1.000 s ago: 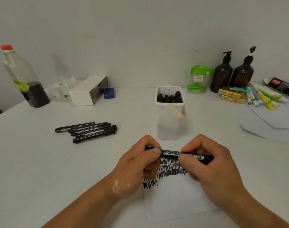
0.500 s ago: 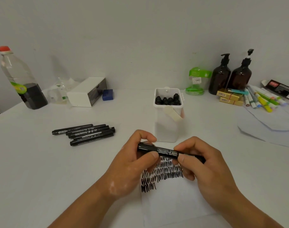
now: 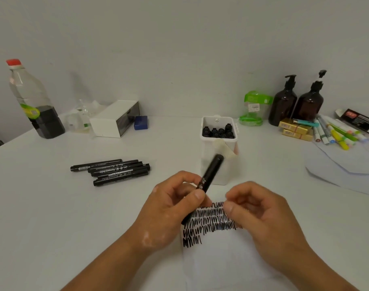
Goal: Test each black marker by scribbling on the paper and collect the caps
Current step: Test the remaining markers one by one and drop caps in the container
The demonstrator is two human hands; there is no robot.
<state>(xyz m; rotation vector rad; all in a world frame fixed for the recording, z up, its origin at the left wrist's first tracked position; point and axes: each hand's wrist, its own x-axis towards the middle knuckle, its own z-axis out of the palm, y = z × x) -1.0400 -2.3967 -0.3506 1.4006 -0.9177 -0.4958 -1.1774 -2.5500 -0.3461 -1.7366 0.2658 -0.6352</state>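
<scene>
Slanting marker (image 3: 211, 172) between left fingers (image 3: 198, 194)

The white table (image 3: 53, 206) carries a scribbled paper (image 3: 221, 259), five black markers (image 3: 116, 171) side by side, a white tub (image 3: 230, 171), a red-capped bottle (image 3: 32, 101), a white box (image 3: 110, 120), two brown pump bottles (image 3: 282, 108), yellow packs (image 3: 293, 128), coloured pens (image 3: 337, 135) and loose sheets (image 3: 343, 164).

The nearest of the black felt markers (image 3: 120, 177) lying at ten o'clock bears white script that seems to read "Permanent Marker". Print on the black marker (image 3: 210, 175) in the left hand (image 3: 171, 208) is motion-blurred. The white price sticker (image 3: 255, 106) on the green-lidded clear jar (image 3: 257, 98) at one o'clock and the red-and-white logo on the black carton (image 3: 358, 119) at two o'clock are too small to read.
</scene>
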